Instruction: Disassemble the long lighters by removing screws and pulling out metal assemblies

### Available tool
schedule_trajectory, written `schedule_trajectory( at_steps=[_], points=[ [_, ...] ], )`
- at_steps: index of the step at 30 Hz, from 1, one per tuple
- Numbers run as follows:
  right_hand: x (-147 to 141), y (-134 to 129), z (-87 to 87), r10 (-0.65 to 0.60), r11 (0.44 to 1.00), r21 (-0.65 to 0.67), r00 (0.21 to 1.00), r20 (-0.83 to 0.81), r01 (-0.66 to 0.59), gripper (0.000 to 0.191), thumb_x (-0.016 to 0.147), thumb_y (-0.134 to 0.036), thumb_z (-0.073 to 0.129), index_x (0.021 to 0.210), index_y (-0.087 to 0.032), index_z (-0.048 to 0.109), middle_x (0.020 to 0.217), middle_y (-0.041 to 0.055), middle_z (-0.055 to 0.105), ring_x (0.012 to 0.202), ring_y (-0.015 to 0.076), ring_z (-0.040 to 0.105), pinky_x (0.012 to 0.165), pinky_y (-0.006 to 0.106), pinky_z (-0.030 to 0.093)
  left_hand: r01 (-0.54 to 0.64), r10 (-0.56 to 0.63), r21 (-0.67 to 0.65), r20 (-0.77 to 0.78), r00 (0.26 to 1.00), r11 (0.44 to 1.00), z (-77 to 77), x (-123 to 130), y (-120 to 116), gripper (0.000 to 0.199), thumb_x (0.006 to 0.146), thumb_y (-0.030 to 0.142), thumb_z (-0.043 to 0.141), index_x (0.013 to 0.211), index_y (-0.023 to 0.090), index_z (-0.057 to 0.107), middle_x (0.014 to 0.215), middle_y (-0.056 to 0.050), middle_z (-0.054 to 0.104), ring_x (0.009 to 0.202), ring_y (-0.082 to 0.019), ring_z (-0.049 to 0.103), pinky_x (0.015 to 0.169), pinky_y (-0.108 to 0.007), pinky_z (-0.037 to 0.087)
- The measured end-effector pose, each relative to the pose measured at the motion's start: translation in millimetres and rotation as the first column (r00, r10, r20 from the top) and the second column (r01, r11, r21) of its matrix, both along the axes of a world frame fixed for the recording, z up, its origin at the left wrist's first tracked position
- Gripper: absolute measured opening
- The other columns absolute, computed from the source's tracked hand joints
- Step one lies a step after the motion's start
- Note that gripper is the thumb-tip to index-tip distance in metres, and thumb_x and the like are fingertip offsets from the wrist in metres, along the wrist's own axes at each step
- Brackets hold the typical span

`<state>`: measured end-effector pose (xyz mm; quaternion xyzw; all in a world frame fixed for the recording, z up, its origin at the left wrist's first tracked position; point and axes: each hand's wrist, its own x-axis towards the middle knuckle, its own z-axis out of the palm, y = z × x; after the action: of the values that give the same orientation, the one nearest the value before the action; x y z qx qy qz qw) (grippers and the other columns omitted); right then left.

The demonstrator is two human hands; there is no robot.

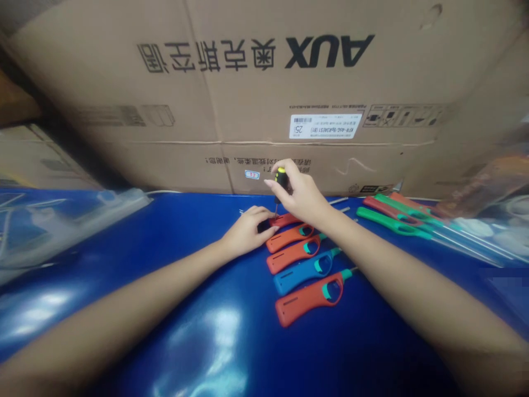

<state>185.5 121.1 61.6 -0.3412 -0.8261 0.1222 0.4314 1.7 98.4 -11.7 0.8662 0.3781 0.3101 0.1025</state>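
Note:
My right hand [303, 193] is wrapped round the handle of a black and yellow screwdriver [281, 177]. The screwdriver stands upright, its tip down at the butt end of a red long-nosed gas lighter [288, 220]. Thumb and fingers of my left hand [247, 232] close about that same end, steadying the lighter on the table. Nearer to me several more lighters lie side by side in a row: an orange one [284, 238], another orange one [285, 260], a blue one [292, 279] and a red-orange one [295, 310]. My right forearm hides some of their nozzles.
A large cardboard carton [248, 88] walls off the back of the blue table [173, 309]. At the right lies a pile of green and red lighters [382, 219], beside clear plastic packaging [496, 220]. Clear plastic bags [82, 226] lie at the left.

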Motion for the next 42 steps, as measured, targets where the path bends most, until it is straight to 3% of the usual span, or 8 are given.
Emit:
schedule_trajectory(
  at_steps=[4,8,11,14,19,24,29,42],
  points=[
    [-2.3,-5.8,8.0,-0.128,0.992,0.038,0.975,0.18,0.124,0.032,0.097,-0.047,0.049,0.11,-0.018,0.055,0.074,0.0011,0.064,0.065,0.0169,0.059,0.063,0.026,0.039,-0.002,0.002,0.009,-0.006,1.0,1.0,-1.0,-0.1,1.0,0.023,0.092,0.03,0.065,0.111,0.018,0.07,0.108,-0.008,0.073,0.103,-0.025,0.063,0.094,-0.041,0.052],
    [-12.5,-11.6,34.7,-0.437,0.898,0.166,0.787,0.436,0.407,0.036,0.095,-0.048,0.049,0.101,-0.017,0.065,0.08,0.0112,0.07,0.074,0.0262,0.066,0.065,0.032,0.043,-0.005,0.005,-0.013,0.001,1.0,1.0,-3.1,-0.6,3.3,0.025,0.09,0.027,0.065,0.113,0.019,0.07,0.105,-0.008,0.071,0.103,-0.025,0.063,0.093,-0.041,0.052],
    [-21.7,-9.7,54.4,-0.467,0.869,0.129,0.702,0.538,0.478,0.04,0.094,-0.05,0.05,0.09,-0.015,0.069,0.088,0.0174,0.072,0.083,0.0303,0.069,0.07,0.036,0.048,0.002,-0.001,-0.028,0.021,1.0,1.0,-4.1,-0.7,4.8,0.026,0.09,0.029,0.065,0.113,0.019,0.071,0.105,-0.008,0.071,0.103,-0.026,0.062,0.094,-0.043,0.052],
    [-22.6,-7.4,63.4,-0.358,0.918,0.08,0.723,0.591,0.389,0.035,0.095,-0.042,0.049,0.095,-0.013,0.067,0.094,0.0196,0.072,0.087,0.03,0.069,0.072,0.037,0.049,0.006,-0.005,-0.028,0.018,1.0,1.0,-3.4,-0.3,5.1,0.026,0.089,0.028,0.065,0.113,0.02,0.071,0.104,-0.007,0.071,0.102,-0.025,0.062,0.094,-0.042,0.052],
    [-9.7,-10.5,57.9,-0.011,0.999,-0.034,0.792,0.61,0.04,0.032,0.093,-0.027,0.04,0.116,-0.012,0.056,0.101,0.016,0.073,0.077,0.0243,0.065,0.066,0.033,0.047,0.014,-0.014,-0.017,0.01,1.0,1.0,-1.5,0.7,4.1,0.026,0.09,0.027,0.064,0.114,0.02,0.071,0.104,-0.008,0.071,0.106,-0.026,0.061,0.096,-0.043,0.051],
    [-6.3,-11.1,55.7,-0.236,0.972,0.132,0.771,0.591,0.197,0.037,0.097,-0.042,0.039,0.105,-0.014,0.062,0.101,0.0173,0.072,0.089,0.0298,0.067,0.075,0.038,0.046,0.006,-0.006,-0.015,-0.011,1.0,1.0,-1.5,1.3,4.2,0.024,0.09,0.027,0.065,0.112,0.019,0.07,0.104,-0.007,0.07,0.102,-0.025,0.061,0.094,-0.042,0.051],
    [-0.3,-9.2,60.8,-0.147,0.985,0.02,0.764,0.628,0.173,0.034,0.095,-0.034,0.038,0.11,-0.014,0.062,0.099,0.0161,0.072,0.082,0.0265,0.065,0.07,0.035,0.044,-0.005,0.004,-0.012,-0.03,1.0,1.0,-1.7,1.3,4.4,0.027,0.089,0.026,0.065,0.115,0.019,0.07,0.102,-0.007,0.069,0.099,-0.024,0.061,0.09,-0.041,0.052],
    [-2.6,-14.8,59.7,-0.14,0.99,0.069,0.775,0.616,0.124,0.038,0.094,-0.038,0.04,0.111,-0.012,0.06,0.1,0.018,0.071,0.085,0.0285,0.064,0.073,0.037,0.045,-0.003,0.004,0.007,-0.048,0.999,1.0,-1.0,2.2,3.1,0.024,0.091,0.029,0.061,0.11,0.019,0.07,0.104,-0.009,0.069,0.105,-0.027,0.061,0.095,-0.044,0.051]
  ],
)
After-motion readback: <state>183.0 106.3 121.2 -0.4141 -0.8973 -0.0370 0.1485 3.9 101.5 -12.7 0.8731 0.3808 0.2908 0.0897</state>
